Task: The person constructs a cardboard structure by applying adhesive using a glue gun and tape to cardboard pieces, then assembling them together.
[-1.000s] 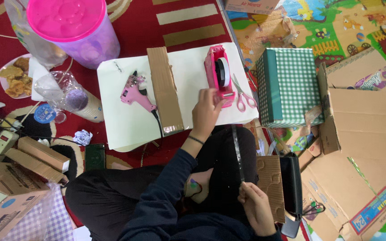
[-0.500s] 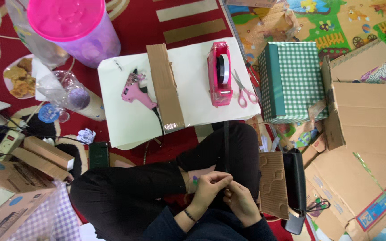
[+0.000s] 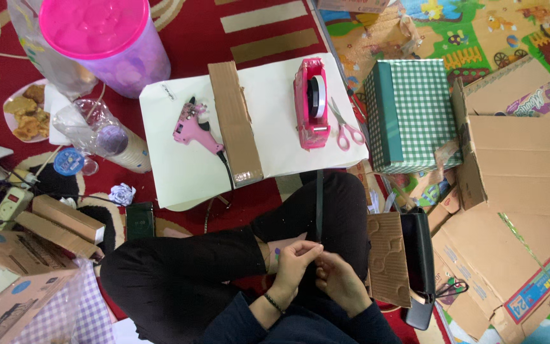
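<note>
I sit cross-legged with both hands together in my lap. My left hand [image 3: 295, 260], with a dark bracelet on its wrist, pinches the near end of a thin dark tape strip [image 3: 319, 204]. The strip runs straight up over my knee toward the white board [image 3: 179, 172]. My right hand [image 3: 338, 283] holds the same end just below the left hand's fingers. On the board stand a pink tape dispenser [image 3: 310, 105], pink scissors [image 3: 345, 127], a pink glue gun [image 3: 193, 126] and a long cardboard strip [image 3: 235, 121].
A green checked box [image 3: 412, 111] sits right of the board, with flattened cardboard boxes [image 3: 517, 185] beyond. A cardboard piece [image 3: 388, 258] and a black bag [image 3: 420, 267] lie by my right knee. A pink-lidded tub [image 3: 106, 41], a snack plate [image 3: 23, 114] and small boxes [image 3: 58, 220] crowd the left.
My left hand left the tape dispenser on the board and came down to my lap, joining the right hand on the tape strip.
</note>
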